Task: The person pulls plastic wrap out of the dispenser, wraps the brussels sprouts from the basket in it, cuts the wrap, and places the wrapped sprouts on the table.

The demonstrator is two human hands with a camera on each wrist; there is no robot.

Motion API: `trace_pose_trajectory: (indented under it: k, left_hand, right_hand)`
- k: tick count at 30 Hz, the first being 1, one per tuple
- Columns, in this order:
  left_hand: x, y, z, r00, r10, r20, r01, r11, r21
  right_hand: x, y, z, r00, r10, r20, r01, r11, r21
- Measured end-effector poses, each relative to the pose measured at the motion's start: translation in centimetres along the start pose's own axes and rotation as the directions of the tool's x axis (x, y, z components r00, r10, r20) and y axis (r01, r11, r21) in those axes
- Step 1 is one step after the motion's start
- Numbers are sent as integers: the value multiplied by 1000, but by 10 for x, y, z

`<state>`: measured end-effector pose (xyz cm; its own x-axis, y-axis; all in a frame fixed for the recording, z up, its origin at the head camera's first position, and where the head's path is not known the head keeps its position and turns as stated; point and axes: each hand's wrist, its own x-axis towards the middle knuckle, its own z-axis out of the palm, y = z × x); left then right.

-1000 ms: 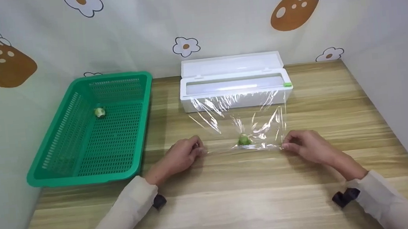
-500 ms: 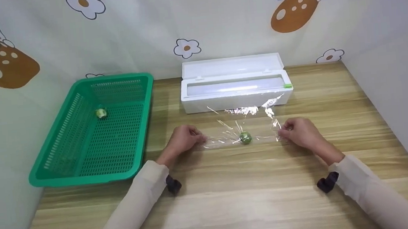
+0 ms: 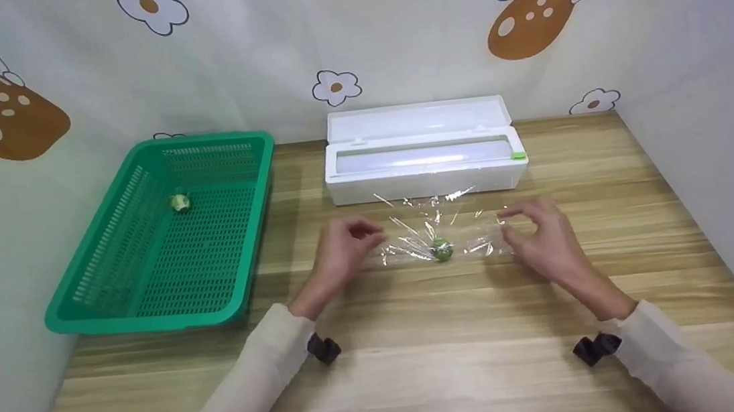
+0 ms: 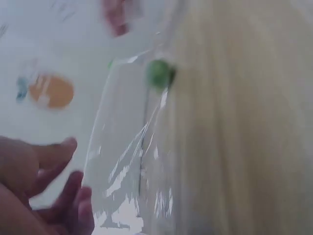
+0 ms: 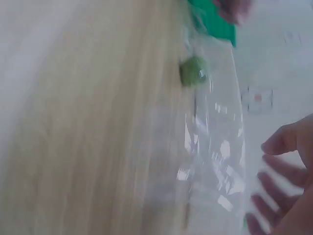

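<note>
A small round green vegetable [image 3: 442, 249], like a Brussels sprout, sits on the wooden table with clear cling film [image 3: 410, 232] creased about it. The film spreads from it toward the white box at the back. My left hand [image 3: 347, 245] is at the film's left edge, thumb and fingers parted. My right hand [image 3: 541, 233] is by the right edge, its thumb and forefinger making a wide gap. In the left wrist view the fingertips [image 4: 71, 142] stand apart beside the film. The right wrist view shows spread fingers [image 5: 281, 191] with nothing between them.
A white cling film box [image 3: 429, 183] with its lid raised stands at the back, a green slider [image 3: 518, 156] on its right end. At left is a green basket [image 3: 253, 244] with another small green-and-white vegetable [image 3: 180, 202] inside. A patterned cloth [image 3: 390, 29] walls the table.
Both hands held the film's corners and lifted its near edge back toward the box. Now their fingers have parted from it, and the film has sunk into creases around the vegetable.
</note>
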<state>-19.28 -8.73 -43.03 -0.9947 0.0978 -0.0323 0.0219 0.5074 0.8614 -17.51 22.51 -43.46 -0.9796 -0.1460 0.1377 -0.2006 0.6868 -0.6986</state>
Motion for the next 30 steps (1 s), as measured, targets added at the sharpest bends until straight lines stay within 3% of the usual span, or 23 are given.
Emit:
trace_pose_trajectory:
  k: [2,4,5,6,8,11,15,20,23,25,27,30]
  left_hand:
    - [-9,7,18,986,142,85,-154,975,163]
    - [-12,11,35,955,253,157,-292,902,317]
    - [-11,13,42,942,284,178,-333,859,389]
    - [-10,14,48,932,305,194,-361,815,454]
    - [-5,16,57,930,300,212,-367,756,541]
    - [3,17,64,935,267,233,-354,719,598]
    - [15,12,65,927,289,239,-375,726,577]
    - [32,3,58,893,359,270,-448,757,475]
    - [39,3,55,905,324,277,-416,812,409]
    - [42,5,54,917,302,261,-387,832,398]
    - [44,9,54,926,283,248,-365,834,413]
    - [48,14,57,924,284,257,-373,822,431]
  right_hand:
    - [-4,-10,13,989,-143,23,144,986,-82]
    - [-4,-17,25,967,-234,99,248,956,-155]
    - [-2,-20,31,958,-254,129,276,943,-187]
    - [1,-21,36,955,-260,145,287,933,-217]
    - [7,-23,44,954,-258,153,288,929,-232]
    - [17,-25,49,964,-210,164,242,947,-213]
    - [26,-29,50,970,-145,197,181,967,-179]
    - [31,-30,51,968,-154,197,194,959,-207]
    - [36,-29,54,969,-166,182,205,953,-224]
    - [42,-28,55,970,-168,178,207,951,-230]
    - [49,-27,56,971,-146,187,185,959,-214]
    - [58,-26,54,971,-93,221,135,974,-184]
